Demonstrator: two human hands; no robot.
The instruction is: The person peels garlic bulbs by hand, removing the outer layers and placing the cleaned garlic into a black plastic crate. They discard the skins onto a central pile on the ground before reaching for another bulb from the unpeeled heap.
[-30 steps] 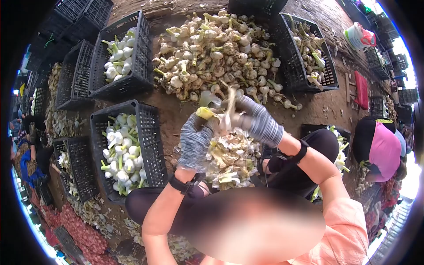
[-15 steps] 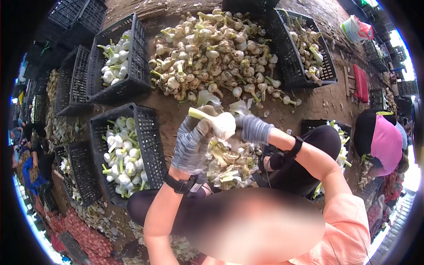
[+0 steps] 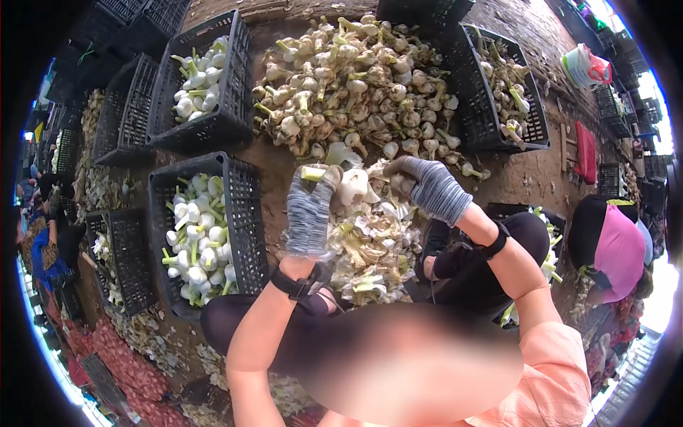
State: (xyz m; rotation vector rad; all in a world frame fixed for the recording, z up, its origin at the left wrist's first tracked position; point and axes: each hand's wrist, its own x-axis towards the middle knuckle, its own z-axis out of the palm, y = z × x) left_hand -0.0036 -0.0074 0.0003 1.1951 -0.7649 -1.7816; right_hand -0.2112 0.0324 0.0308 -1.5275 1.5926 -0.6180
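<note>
My left hand (image 3: 310,213), in a grey knitted glove, is closed round the stem of a white garlic bulb (image 3: 353,187). The cut end of the stem shows above the fingers, and the bulb sticks out to the right. My right hand (image 3: 432,191), also gloved, is just right of the bulb and apart from it. Its fingers are curled together; what they pinch, if anything, is hidden. Below both hands lies a heap of garlic skins and trimmings (image 3: 373,249). Beyond them is a large pile of untrimmed garlic (image 3: 363,85).
Black crates of clean white garlic stand on the left, one near (image 3: 245,235) and one farther (image 3: 238,78). A crate of rough garlic (image 3: 491,117) is at the upper right. A white bucket (image 3: 580,67) and a person in pink (image 3: 617,245) are farther right.
My right hand has drawn away from the bulb to the right. My left hand has tilted the bulb, so the stem's cut end faces me more. The view has shifted slightly.
</note>
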